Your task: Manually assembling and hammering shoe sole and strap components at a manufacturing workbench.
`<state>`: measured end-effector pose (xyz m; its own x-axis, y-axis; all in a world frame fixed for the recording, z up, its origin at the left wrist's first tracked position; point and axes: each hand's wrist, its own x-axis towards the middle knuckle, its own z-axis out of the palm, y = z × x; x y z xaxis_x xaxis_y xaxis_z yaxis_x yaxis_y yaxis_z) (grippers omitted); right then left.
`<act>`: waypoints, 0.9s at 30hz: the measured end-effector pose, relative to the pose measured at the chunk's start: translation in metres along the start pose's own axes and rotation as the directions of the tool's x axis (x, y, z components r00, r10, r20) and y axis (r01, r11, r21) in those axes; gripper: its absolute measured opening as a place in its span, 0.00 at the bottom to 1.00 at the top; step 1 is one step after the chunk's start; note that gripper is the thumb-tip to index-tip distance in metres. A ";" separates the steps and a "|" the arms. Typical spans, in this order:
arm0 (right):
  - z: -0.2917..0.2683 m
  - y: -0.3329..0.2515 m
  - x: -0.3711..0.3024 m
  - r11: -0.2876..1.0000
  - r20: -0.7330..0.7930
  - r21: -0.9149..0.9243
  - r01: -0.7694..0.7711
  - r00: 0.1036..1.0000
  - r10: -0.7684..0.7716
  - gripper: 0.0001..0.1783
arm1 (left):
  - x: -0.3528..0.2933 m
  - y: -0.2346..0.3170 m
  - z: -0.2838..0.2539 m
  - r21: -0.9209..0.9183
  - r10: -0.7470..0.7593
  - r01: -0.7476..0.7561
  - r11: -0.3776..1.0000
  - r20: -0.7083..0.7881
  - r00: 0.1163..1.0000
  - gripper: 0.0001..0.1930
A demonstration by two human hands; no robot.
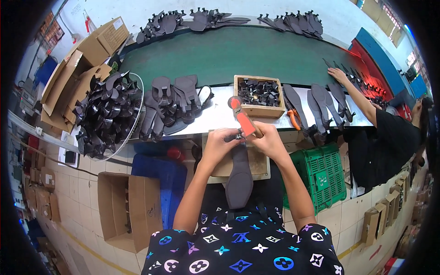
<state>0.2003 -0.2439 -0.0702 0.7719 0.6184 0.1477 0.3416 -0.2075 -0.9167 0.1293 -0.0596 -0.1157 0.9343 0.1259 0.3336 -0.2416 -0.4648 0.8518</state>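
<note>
A dark grey shoe sole [239,183] lies in front of me with its broad toe end toward my body. Its narrow heel end points away, over a pale board [261,166]. At that end my left hand [221,144] is closed, its fingertips pinching a small black heel piece [237,136]. My right hand [269,141] grips a hammer [244,120] with an orange-red head, which tilts up and away from me above the heel end. My fingers partly hide the hammer's handle and the contact between heel piece and sole.
Beyond my hands stands a wooden box [260,111] of small black pieces, near orange-handled pliers [294,118]. Soles line the metal ledge; a wire basket [140,103] holds black heels. Behind runs a green conveyor belt [220,54]. A co-worker's hand [338,74] reaches over it. A green crate [321,174] stands right.
</note>
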 end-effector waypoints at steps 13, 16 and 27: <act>0.010 -0.001 -0.005 0.995 -0.017 -0.054 0.085 0.996 -0.086 0.14 | 0.000 0.005 -0.008 -0.044 -0.010 0.013 0.999 0.068 0.998 0.14; 0.012 0.011 -0.006 0.997 -0.049 -0.061 0.046 0.998 -0.049 0.15 | -0.001 0.005 -0.008 -0.029 -0.021 0.023 0.999 0.084 0.996 0.15; 0.010 -0.011 -0.010 0.945 -0.027 -0.219 0.243 0.966 -0.255 0.11 | 0.001 0.005 -0.010 -0.081 -0.003 0.004 0.997 0.013 1.000 0.15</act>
<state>0.1836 -0.2400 -0.0659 0.6735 0.6299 0.3868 0.6280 -0.2116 -0.7489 0.1261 -0.0525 -0.1072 0.9383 0.1161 0.3257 -0.2580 -0.3922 0.8830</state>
